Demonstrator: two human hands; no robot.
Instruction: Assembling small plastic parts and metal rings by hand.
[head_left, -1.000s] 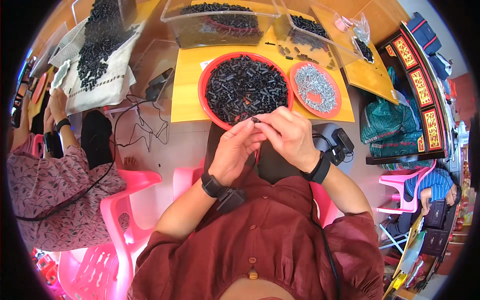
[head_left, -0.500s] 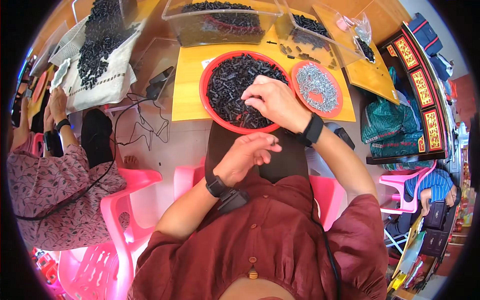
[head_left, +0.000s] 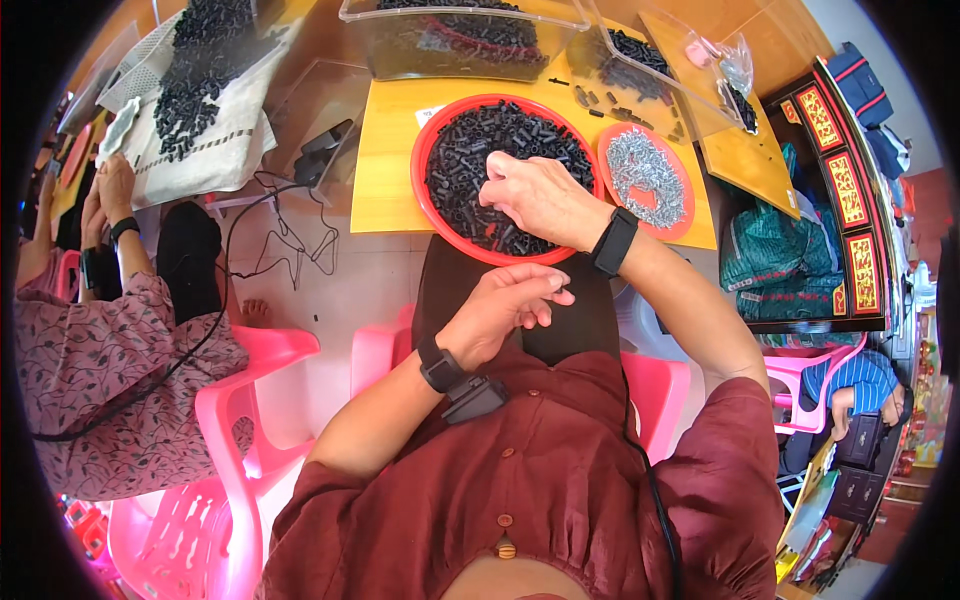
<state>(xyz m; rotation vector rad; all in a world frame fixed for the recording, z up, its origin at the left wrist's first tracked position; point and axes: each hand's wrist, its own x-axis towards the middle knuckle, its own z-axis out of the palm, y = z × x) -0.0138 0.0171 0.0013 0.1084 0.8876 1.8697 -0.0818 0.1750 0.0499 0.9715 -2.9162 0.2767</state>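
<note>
A red basin (head_left: 417,178) heaped with small black plastic tube-like parts (head_left: 475,150) stands at the near edge of the yellow table. Over the heap, my right hand (head_left: 545,200) bends down with thumb and fingers pinched together; whatever is in the pinch is hidden. Closer to my lap, just below the basin's rim, my left hand (head_left: 495,312) has thumb and forefinger closed on a small dark piece (head_left: 564,288), too small to make out fully. Right of the basin lies a coral-red plate (head_left: 607,142) of small silvery metal screw-like pieces (head_left: 655,165).
Clear bins (head_left: 460,65) of black parts stand at the back, with loose dark pieces (head_left: 590,98) beside them. On the left, another person's hands (head_left: 115,185) work near a cloth-covered table (head_left: 215,160). Pink chairs (head_left: 235,430) stand around; green sacks (head_left: 780,245) lie right.
The view has shifted slightly, moving the table and basin a little right. My right hand stays pinched over the black parts, and my left stays closed below the rim.
</note>
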